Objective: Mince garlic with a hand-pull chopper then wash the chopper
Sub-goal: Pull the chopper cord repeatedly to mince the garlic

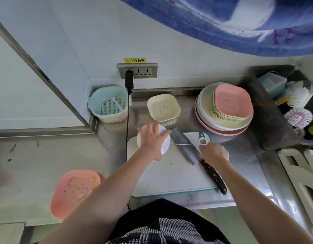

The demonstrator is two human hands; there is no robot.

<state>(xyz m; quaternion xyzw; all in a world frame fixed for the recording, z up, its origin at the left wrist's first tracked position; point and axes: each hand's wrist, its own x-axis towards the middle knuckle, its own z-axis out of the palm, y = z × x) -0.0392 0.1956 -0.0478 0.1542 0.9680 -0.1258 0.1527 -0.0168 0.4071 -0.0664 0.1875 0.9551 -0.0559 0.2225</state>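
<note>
Inspector: Report the grips first.

Operator: I see the left hand (152,140) laid flat on the lid of the white chopper (164,143), fingers spread wide and pointing toward the back wall. It presses down on the lid and does not curl round it. The right hand (214,152) is closed. A thin white pull cord (182,144) runs taut from the chopper's right side to that fist, so I take it as clamped on the cord's end; the handle itself is hidden inside the fingers.

Inspector: Where does the chopper stand?

Operator: On the back left corner of the white cutting board (169,173), which lies on the steel counter (243,155) near its front edge. The chopper stands upright, lid upward.

Inspector: Which way does the cord run?

Operator: Its long axis goes left to right, nearly parallel with the counter's front edge, dropping slightly toward the right hand. It crosses above the blade of a cleaver (184,147).

Inspector: And the cleaver?

Operator: It lies on the board diagonally, blade toward the back left, dark handle toward the front right corner and overhanging it.

Inspector: Anything else close by?

Operator: A cream square dish (163,107) just behind the chopper, a pink dish (75,192) with yellowish scraps at the counter's front left, and a stack of plates (224,110) at the back right.
</note>
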